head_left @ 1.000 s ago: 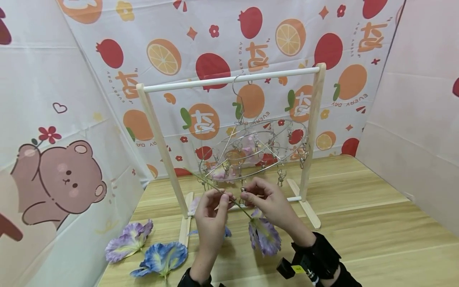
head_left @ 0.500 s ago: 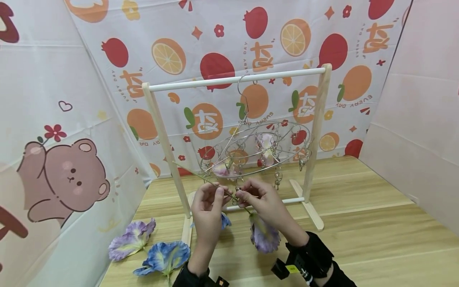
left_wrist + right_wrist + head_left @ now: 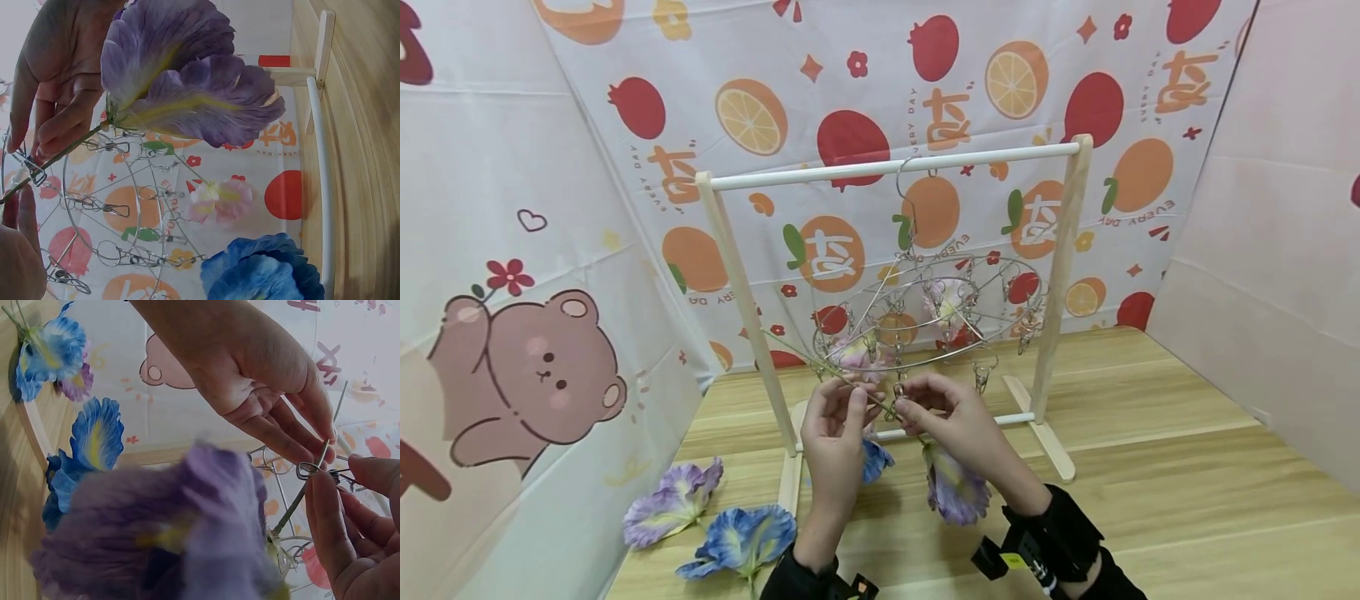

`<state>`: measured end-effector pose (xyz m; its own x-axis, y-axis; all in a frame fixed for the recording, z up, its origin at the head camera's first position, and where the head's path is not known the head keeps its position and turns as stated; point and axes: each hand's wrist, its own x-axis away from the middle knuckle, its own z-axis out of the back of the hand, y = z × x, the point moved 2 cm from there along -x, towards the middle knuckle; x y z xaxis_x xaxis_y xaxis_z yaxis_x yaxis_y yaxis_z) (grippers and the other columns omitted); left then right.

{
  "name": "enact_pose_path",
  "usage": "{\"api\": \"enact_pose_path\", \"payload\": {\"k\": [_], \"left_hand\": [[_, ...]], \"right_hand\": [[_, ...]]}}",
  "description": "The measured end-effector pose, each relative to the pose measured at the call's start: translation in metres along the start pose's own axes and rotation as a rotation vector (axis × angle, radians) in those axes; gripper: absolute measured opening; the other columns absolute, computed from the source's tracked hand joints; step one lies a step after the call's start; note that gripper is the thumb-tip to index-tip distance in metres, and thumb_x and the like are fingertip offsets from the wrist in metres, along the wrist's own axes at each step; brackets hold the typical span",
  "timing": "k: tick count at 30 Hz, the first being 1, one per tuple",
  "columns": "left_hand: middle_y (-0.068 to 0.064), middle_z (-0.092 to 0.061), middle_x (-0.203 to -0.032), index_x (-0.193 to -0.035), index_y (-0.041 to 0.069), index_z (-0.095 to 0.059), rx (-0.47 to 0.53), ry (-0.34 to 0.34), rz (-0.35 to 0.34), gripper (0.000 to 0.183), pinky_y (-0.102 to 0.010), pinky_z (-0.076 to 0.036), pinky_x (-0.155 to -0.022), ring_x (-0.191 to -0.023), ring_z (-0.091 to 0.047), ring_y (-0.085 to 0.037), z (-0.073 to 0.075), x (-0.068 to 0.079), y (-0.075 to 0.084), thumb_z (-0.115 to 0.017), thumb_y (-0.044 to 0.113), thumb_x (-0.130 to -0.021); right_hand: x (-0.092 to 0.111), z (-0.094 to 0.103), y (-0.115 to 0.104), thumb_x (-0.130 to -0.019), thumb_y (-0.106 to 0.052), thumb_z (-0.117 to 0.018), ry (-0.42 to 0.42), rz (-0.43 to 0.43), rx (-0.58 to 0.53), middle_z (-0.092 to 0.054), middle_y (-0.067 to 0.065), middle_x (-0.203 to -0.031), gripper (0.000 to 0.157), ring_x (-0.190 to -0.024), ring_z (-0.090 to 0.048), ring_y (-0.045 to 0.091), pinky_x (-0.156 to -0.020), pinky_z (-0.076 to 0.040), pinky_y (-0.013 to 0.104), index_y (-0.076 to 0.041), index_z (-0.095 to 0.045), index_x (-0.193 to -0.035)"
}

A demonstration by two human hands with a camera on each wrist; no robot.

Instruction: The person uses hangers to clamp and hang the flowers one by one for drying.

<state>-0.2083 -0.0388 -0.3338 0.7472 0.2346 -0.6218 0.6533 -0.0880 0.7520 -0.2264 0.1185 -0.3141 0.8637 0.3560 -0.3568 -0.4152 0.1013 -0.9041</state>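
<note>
Between thumb and fingers, my left hand (image 3: 835, 442) pinches the green stem (image 3: 294, 509) of a purple artificial flower (image 3: 957, 487). The bloom hangs below my right hand (image 3: 951, 425), and the stem slants up to the left. My right hand pinches a small wire clip (image 3: 322, 473) of the metal clip hanger (image 3: 917, 364). In the right wrist view the clip's end overlaps the stem beside my left fingertips. The clip hanger hangs tilted by its hook from the stand's white bar (image 3: 820, 175). A blue flower (image 3: 262, 269) hangs low, partly behind my left hand in the head view.
A purple flower (image 3: 673, 502) and a blue flower (image 3: 745, 537) lie on the wooden table (image 3: 1210, 500) at the left. Pale pink flowers (image 3: 946, 298) hang at the hanger's far side. The stand's wooden posts (image 3: 1060, 283) flank it. A fruit-print cloth (image 3: 685, 67) closes the back.
My right hand has moved slightly left, bringing the clip to the stem near my left fingers. The hanger has swung a little, and the head view has shifted slightly.
</note>
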Motion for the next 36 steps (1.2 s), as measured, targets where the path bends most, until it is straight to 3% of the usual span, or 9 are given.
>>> {"api": "enact_pose_path", "payload": {"k": [8, 16, 19, 27, 30, 36], "left_hand": [[0.008, -0.066, -0.103, -0.122, -0.005, -0.052, -0.062, -0.006, 0.026, 0.03, -0.022, -0.061, -0.077, -0.089, -0.068, -0.004, 0.004, 0.004, -0.001, -0.056, 0.01, -0.096], [0.005, -0.065, -0.102, -0.12, -0.007, -0.051, -0.065, -0.007, -0.006, 0.03, -0.023, -0.062, -0.078, -0.089, -0.069, -0.005, 0.01, 0.008, -0.001, -0.058, 0.008, -0.095], [0.005, -0.065, -0.1, -0.116, -0.009, -0.052, -0.054, -0.011, -0.021, 0.027, -0.022, -0.062, -0.076, -0.087, -0.069, -0.005, 0.014, 0.009, 0.001, -0.058, 0.006, -0.095], [0.009, -0.067, -0.094, -0.11, -0.015, -0.053, -0.081, -0.018, -0.077, 0.022, -0.021, -0.061, -0.072, -0.084, -0.068, -0.003, 0.033, 0.016, 0.009, -0.056, -0.001, -0.094], [0.01, -0.067, -0.094, -0.11, -0.015, -0.053, -0.1, -0.012, -0.082, 0.022, -0.021, -0.061, -0.072, -0.083, -0.068, -0.003, 0.042, 0.018, 0.012, -0.056, -0.001, -0.094], [0.009, -0.068, -0.093, -0.109, -0.012, -0.056, -0.181, 0.011, -0.05, 0.021, -0.021, -0.061, -0.071, -0.082, -0.069, -0.004, 0.061, 0.021, 0.015, -0.057, 0.002, -0.094]], "right_hand": [[0.007, 0.002, 0.0, -0.092, -0.016, -0.063, 0.053, -0.004, -0.007, -0.065, 0.025, -0.1, 0.035, -0.075, -0.068, 0.007, -0.071, -0.063, 0.03, 0.002, -0.058, -0.122], [0.019, 0.0, -0.003, -0.092, -0.015, -0.063, 0.104, 0.027, -0.028, -0.064, 0.022, -0.095, 0.025, -0.074, -0.068, 0.012, -0.068, -0.062, 0.029, 0.004, -0.058, -0.108], [0.026, -0.002, -0.007, -0.093, -0.015, -0.063, 0.124, 0.085, 0.001, -0.065, 0.019, -0.093, 0.021, -0.074, -0.068, 0.011, -0.066, -0.062, 0.028, 0.001, -0.061, -0.106], [0.042, -0.028, -0.021, -0.09, -0.007, -0.065, 0.131, 0.38, 0.14, -0.072, 0.008, -0.09, 0.014, -0.077, -0.064, -0.001, -0.054, -0.058, 0.022, -0.009, -0.069, -0.103], [0.041, -0.041, -0.02, -0.091, -0.012, -0.065, 0.088, 0.344, 0.135, -0.073, 0.008, -0.095, 0.015, -0.08, -0.064, -0.001, -0.056, -0.058, 0.022, -0.01, -0.069, -0.106], [0.032, -0.062, -0.005, -0.094, -0.026, -0.062, 0.001, 0.12, 0.042, -0.07, 0.012, -0.102, 0.025, -0.082, -0.064, 0.0, -0.061, -0.06, 0.024, -0.01, -0.066, -0.111]]}}
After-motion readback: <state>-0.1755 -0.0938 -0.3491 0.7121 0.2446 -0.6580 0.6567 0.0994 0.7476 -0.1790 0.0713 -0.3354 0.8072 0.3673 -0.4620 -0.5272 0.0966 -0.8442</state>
